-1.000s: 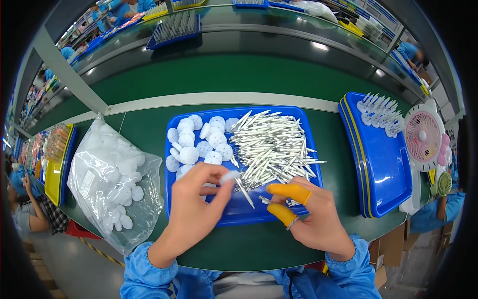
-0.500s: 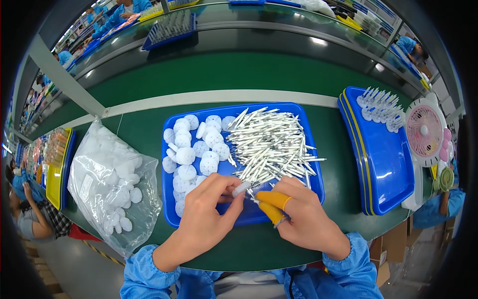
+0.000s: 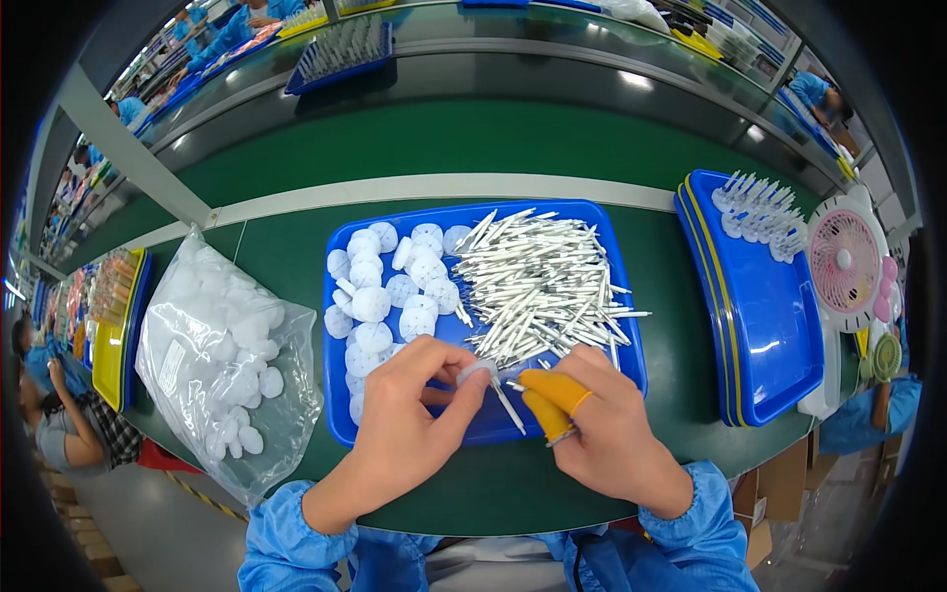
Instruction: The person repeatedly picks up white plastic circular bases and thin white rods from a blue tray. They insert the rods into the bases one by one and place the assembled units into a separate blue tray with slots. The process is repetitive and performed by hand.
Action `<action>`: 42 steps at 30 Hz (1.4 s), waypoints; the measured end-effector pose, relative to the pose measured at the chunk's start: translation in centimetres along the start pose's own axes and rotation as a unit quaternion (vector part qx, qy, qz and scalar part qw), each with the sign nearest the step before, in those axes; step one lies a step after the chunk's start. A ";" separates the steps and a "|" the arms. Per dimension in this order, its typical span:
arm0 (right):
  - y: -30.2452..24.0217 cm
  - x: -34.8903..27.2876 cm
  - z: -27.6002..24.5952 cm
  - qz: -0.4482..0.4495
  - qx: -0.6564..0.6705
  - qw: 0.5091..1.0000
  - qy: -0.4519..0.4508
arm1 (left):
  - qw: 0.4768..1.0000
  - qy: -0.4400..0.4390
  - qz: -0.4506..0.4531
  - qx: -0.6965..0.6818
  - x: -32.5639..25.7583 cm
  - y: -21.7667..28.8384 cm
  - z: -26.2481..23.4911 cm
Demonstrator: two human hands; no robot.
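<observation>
My left hand (image 3: pixel 409 414) pinches a round white plastic disc (image 3: pixel 477 369) on edge between thumb and fingertips. From the disc a thin white pen-like stick (image 3: pixel 509 408) points down toward the tray floor. Close on its right, my right hand (image 3: pixel 612 424) wears yellow finger covers (image 3: pixel 554 392) on two digits, closed on another pen-like stick whose tip (image 3: pixel 515 386) pokes out toward the disc. Both hands are over the front of a blue tray (image 3: pixel 334 412). Loose white discs (image 3: pixel 371 304) lie in its left part, and a heap of white sticks (image 3: pixel 541 281) fills its right.
Left of the tray lies a clear bag (image 3: pixel 212 345) of white discs. Stacked blue and yellow trays (image 3: pixel 779 365) stand at right, the top one holding discs with upright sticks (image 3: pixel 758 212). Beside them is a pink-and-white fan (image 3: pixel 844 259). A conveyor (image 3: pixel 473 128) runs beyond, with a loaded blue tray (image 3: pixel 340 57).
A stick now shows hanging from the disc in my left hand. My right hand has drawn slightly away to the right, with a stick tip showing at its fingers.
</observation>
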State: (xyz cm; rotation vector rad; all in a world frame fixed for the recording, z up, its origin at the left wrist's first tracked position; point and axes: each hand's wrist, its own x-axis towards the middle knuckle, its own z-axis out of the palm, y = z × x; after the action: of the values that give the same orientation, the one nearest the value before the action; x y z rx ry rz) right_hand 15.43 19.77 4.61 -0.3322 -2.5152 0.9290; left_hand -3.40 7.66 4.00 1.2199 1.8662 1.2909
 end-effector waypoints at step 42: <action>0.5 0.3 -2.2 0.149 -0.100 0.984 0.010 | 0.993 0.089 0.047 0.064 -0.1 0.0 0.1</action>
State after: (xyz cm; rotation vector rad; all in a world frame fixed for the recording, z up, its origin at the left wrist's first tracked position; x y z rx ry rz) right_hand 16.29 21.47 5.87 -0.7960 -2.5889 0.7721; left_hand -3.30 7.58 3.93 1.3103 2.0664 1.3886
